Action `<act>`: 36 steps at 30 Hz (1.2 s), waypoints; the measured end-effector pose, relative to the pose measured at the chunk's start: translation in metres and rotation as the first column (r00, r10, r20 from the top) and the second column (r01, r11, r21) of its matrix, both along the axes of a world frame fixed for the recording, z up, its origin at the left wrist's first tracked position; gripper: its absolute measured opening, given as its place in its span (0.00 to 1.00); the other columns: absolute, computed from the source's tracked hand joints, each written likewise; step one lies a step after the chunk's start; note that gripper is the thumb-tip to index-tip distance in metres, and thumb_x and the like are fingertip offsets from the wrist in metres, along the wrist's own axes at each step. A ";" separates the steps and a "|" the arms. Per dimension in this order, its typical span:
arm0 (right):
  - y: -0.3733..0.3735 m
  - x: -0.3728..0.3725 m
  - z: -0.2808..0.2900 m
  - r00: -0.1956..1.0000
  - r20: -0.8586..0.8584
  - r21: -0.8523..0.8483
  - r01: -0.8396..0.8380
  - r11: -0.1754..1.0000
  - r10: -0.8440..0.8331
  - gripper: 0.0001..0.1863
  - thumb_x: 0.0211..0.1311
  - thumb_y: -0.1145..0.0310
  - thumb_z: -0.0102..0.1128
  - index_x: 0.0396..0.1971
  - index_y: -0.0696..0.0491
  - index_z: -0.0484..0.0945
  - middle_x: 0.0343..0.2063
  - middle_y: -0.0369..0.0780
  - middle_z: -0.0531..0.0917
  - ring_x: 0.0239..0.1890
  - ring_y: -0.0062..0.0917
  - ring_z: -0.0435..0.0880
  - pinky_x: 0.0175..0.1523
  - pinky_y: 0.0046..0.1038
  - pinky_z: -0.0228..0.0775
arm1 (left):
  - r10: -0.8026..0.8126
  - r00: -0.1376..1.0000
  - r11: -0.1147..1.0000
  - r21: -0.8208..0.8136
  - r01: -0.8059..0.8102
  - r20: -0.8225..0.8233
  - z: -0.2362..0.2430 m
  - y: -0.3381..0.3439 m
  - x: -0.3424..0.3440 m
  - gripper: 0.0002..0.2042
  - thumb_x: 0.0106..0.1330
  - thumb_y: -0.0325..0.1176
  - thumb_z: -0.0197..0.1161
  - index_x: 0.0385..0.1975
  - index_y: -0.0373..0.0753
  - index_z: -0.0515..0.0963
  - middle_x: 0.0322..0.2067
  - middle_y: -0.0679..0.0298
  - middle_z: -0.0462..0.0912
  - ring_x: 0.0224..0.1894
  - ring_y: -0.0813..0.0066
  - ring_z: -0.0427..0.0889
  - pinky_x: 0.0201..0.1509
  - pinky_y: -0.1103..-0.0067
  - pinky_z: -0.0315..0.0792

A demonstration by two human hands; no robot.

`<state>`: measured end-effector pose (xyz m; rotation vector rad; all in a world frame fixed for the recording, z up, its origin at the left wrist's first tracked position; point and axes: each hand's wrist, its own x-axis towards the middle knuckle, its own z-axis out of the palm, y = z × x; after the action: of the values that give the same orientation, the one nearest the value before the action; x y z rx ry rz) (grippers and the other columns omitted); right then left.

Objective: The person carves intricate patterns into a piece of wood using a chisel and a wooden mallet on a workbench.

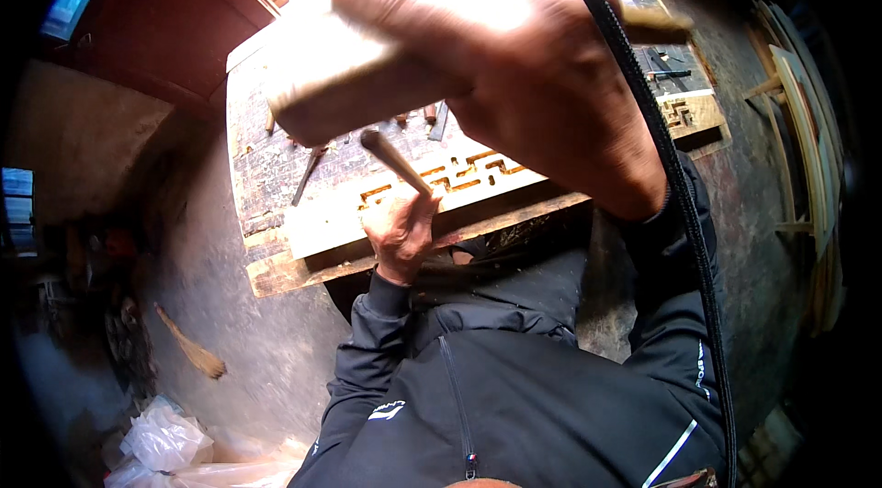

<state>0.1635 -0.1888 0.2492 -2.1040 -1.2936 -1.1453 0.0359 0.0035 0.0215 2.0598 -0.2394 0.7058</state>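
Note:
My left hand point(402, 229) is closed around a chisel point(397, 163), its handle end slanting up and away to the left. The chisel stands over a pale wooden board point(322, 223) carved with a fretwork pattern of angular grooves; its cutting tip is hidden by my hand. Raised above the bench, my right hand point(560, 84) grips a wooden mallet point(372, 95), smeared by motion. The mallet's block hangs just above the chisel's handle end, with a small gap showing between them. Part of the board's far side is covered by my right hand and wrist.
Several hand tools, including a slim chisel point(309, 174), lie on the worn workbench point(246, 194). Another carved piece point(703, 113) rests at the right. A brush point(193, 346) and plastic bag point(165, 436) are on the floor at left; boards point(801, 134) lean at right. A black strap point(691, 240) crosses the view.

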 end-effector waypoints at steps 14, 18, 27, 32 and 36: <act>-0.026 -0.024 -0.025 0.936 -0.349 0.068 0.070 0.995 -0.042 0.36 0.52 0.80 0.77 0.66 0.47 0.85 0.48 0.48 0.91 0.48 0.44 0.94 0.54 0.36 0.85 | 0.003 0.994 0.894 -0.444 -0.050 -0.107 -0.010 -0.001 -0.007 0.04 0.79 0.21 0.67 0.47 0.28 0.83 0.36 0.56 0.92 0.39 0.72 0.92 0.48 0.76 0.86; -0.025 -0.023 -0.031 0.930 -0.366 0.047 0.031 0.998 -0.012 0.36 0.51 0.80 0.76 0.66 0.48 0.85 0.47 0.50 0.91 0.48 0.46 0.93 0.53 0.36 0.84 | 0.021 0.996 0.959 -0.281 -0.045 -0.090 -0.015 0.005 -0.007 0.04 0.76 0.19 0.70 0.44 0.25 0.85 0.34 0.57 0.93 0.37 0.74 0.91 0.44 0.77 0.86; -0.022 -0.020 -0.031 0.923 -0.384 0.039 -0.010 0.999 0.024 0.37 0.49 0.79 0.77 0.65 0.53 0.85 0.50 0.51 0.91 0.50 0.46 0.93 0.56 0.36 0.84 | -0.058 0.992 0.943 -0.334 0.018 -0.112 -0.004 0.002 -0.006 0.04 0.75 0.20 0.71 0.43 0.25 0.86 0.34 0.56 0.93 0.37 0.74 0.92 0.44 0.77 0.87; -0.022 -0.021 -0.030 0.911 -0.413 0.018 -0.005 1.000 0.012 0.36 0.50 0.78 0.78 0.65 0.55 0.84 0.52 0.51 0.91 0.52 0.45 0.93 0.57 0.36 0.84 | -0.070 0.992 0.964 -0.262 0.039 -0.110 0.004 0.003 -0.005 0.04 0.76 0.20 0.70 0.44 0.25 0.86 0.34 0.55 0.93 0.37 0.72 0.93 0.44 0.76 0.88; -0.019 -0.023 -0.028 0.900 -0.436 0.014 -0.003 1.000 0.009 0.36 0.51 0.77 0.79 0.65 0.54 0.84 0.52 0.51 0.91 0.52 0.45 0.94 0.57 0.36 0.84 | -0.073 0.992 0.954 -0.298 0.040 -0.101 -0.002 0.002 -0.005 0.04 0.76 0.21 0.70 0.44 0.26 0.86 0.34 0.56 0.93 0.37 0.73 0.93 0.44 0.77 0.88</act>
<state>0.1406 -0.2077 0.2214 -2.1782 -1.0714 -0.6186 0.0312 0.0058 0.0192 1.7914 -0.1195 0.5530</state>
